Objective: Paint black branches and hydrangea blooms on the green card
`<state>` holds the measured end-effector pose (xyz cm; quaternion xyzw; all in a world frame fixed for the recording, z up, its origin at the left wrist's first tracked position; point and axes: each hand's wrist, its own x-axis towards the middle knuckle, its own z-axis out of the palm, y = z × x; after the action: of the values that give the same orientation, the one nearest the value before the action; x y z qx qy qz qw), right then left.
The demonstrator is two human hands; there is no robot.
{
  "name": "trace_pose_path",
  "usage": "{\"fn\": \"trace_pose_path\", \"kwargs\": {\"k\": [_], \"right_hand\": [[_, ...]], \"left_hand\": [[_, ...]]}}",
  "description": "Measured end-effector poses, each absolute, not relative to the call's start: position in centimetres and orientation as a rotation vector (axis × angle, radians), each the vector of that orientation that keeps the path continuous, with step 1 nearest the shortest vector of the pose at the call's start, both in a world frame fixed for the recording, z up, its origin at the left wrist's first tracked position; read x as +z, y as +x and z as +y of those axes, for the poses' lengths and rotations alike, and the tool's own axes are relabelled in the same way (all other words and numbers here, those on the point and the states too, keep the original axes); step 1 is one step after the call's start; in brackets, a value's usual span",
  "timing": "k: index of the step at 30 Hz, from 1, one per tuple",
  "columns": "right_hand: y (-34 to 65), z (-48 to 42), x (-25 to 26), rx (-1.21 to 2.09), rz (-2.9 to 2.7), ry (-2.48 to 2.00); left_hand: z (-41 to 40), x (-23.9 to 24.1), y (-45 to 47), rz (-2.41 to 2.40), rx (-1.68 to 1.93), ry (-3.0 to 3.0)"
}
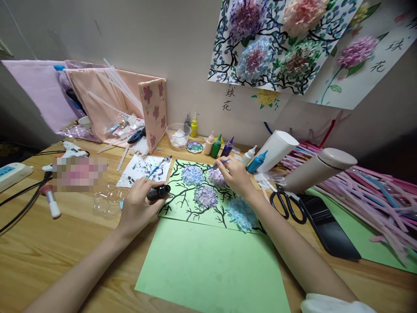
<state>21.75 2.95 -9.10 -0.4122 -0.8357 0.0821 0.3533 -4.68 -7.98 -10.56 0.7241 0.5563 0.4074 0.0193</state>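
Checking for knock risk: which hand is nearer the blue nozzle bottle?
Right: the right hand is just left of the blue nozzle bottle; the left hand is much farther left.

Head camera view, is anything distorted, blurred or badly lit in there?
In the head view, a mosaic patch hides what lies at left; wide-angle stretch may exaggerate the tumbler's outward lean; the area above the coloured strips is too dark to read; in that same view, the black branches on the flower picture are easily made out.
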Motion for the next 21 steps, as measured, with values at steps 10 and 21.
{"fn": "trace_pose_path", "kwargs": {"k": [10, 21], "right_hand": [[21.8, 3.1, -9.0, 0.202, -2.157, -1.077], [22.7, 4.0, -8.8, 0.237, -1.989, -1.12]], "left_hand": [[-8.0, -10.6, -4.7, 1.723, 1.264, 2.247], [-8.0, -10.6, -4.8, 1.725, 1.264, 2.227]]}}
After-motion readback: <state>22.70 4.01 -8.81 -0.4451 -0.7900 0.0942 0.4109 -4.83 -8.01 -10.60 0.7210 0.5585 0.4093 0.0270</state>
